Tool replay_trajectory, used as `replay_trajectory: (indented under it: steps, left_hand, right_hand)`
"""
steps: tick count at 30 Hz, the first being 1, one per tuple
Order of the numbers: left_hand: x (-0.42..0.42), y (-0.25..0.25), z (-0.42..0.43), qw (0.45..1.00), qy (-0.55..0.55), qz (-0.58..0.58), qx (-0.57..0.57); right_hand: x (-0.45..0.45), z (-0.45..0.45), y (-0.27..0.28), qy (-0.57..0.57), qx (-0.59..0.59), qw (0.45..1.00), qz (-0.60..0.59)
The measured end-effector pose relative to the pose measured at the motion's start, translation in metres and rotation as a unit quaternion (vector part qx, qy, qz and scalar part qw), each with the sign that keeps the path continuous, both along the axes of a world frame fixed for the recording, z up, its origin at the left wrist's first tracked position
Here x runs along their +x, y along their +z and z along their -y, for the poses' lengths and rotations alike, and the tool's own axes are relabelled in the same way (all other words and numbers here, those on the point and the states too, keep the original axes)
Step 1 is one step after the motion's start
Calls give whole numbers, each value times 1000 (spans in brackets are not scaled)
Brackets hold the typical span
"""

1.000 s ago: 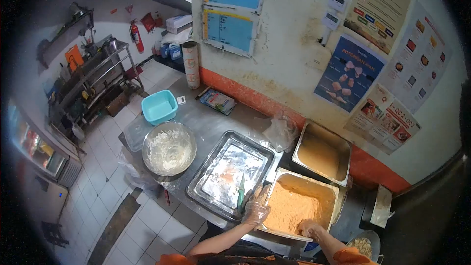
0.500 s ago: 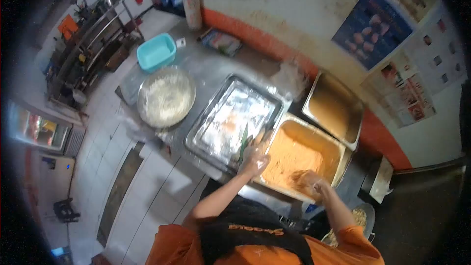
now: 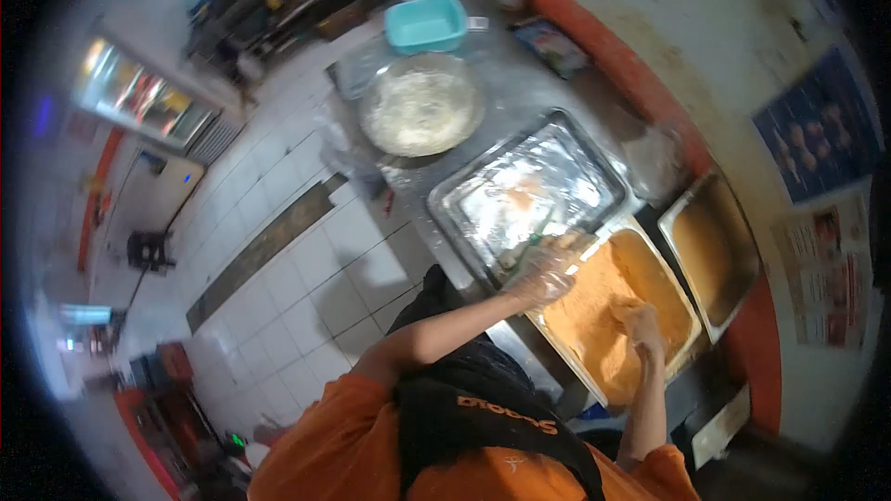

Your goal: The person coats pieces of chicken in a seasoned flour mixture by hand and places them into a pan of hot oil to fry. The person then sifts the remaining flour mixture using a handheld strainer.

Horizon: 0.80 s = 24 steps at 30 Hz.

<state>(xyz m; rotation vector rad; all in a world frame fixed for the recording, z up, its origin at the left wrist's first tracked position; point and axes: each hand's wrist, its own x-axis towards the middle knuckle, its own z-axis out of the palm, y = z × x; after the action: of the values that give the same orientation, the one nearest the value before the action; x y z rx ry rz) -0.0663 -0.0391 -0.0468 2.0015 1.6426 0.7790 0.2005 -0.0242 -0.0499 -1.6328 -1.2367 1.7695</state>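
Note:
A deep metal pan (image 3: 682, 311) holds an orange powdery coating (image 3: 594, 301). My right hand (image 3: 642, 329) is down at the powder, its fingers curled together and caked with orange. Whatever lies between them, if anything, is hidden. Clear plastic covers my left hand (image 3: 543, 280), which is over the pan's left rim beside a shallow metal tray (image 3: 464, 223). Its fingers look stretched forward, though they are partly blurred. A slim green item (image 3: 533, 241) lies by those fingers at the tray's near corner; I cannot tell its kind. An orange smear marks the tray's shiny bottom.
A second deep metal pan (image 3: 715, 250) stands by the wall. Farther along the steel table (image 3: 520, 65) are a round bowl of white flour-like powder (image 3: 422, 107) and a turquoise basin (image 3: 427, 26). A clear plastic bag (image 3: 654, 162) lies near the wall. Tiled floor (image 3: 306, 250) stretches to the left.
The view has swung, so the table and pans appear farther right. My right hand remains at the orange powder, and my left hand remains by the tray and pan rim.

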Motion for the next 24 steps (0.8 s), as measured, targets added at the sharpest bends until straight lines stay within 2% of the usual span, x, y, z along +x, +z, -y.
replay_trajectory:
  steps: [1,2,3,4,6,7,8,9,10,11,12,13,14,15,16,17,18,19,20,21,22,24]
  left_hand:
    - [-1,11,-1,999,-7,1,-42]
    - [-3,18,-4,996,-18,5,-82]
    - [-3,16,-1,998,-7,32,-45]
    - [-5,9,-2,996,-29,76,-34]
    - [-8,21,2,994,-24,78,-76]
    - [-14,31,2,994,-34,69,-77]
    - [-20,39,2,994,-42,61,-76]
    - [-22,32,0,994,-25,96,-41]
    - [-31,31,-2,994,-13,97,-39]
    - [-42,31,-2,991,-4,132,-9]
    - [-54,31,-5,986,1,166,23]
    - [-84,51,-4,981,-36,184,-52]
    - [-107,57,0,972,-1,234,9]
    - [-135,54,1,958,5,280,63]
    - [-166,50,1,939,13,322,121]
    - [-199,56,8,958,78,238,141]
    - [-230,59,20,966,140,153,152]
    - [-259,47,32,954,198,189,124]
    - [-290,29,39,936,253,222,99]
    - [-321,13,45,913,306,270,21]
    - [-350,-7,51,879,352,317,-58]
    - [-414,-109,55,888,395,235,18]
  right_hand:
    - [15,-4,-34,25,-3,1000,-8]
    - [28,-11,-74,-27,11,1000,0]
    - [31,-16,-98,-81,26,996,10]
    - [25,-15,-104,-64,27,998,8]
    - [4,-7,-112,-153,13,986,-70]
    - [-6,-14,-71,-22,118,990,74]
    - [-29,-17,-10,58,243,959,131]
    - [-48,-19,36,135,363,904,183]
    - [-46,-12,43,54,371,903,211]
    - [-65,-6,97,68,302,901,304]
    - [-44,-6,75,23,304,906,293]
    - [-2,-10,40,44,195,906,373]
    - [59,-9,-17,102,336,840,413]
    - [118,-8,-73,136,472,737,463]
    - [78,-4,-43,32,354,872,337]
    - [17,17,6,-69,209,956,192]
    - [-12,28,23,-129,256,936,204]
    - [-37,35,38,-191,302,909,213]
    - [-53,42,71,-126,239,899,344]
    - [-66,51,99,-62,170,866,467]
    - [-80,59,107,-61,195,852,482]
    - [-115,76,120,-47,296,822,485]
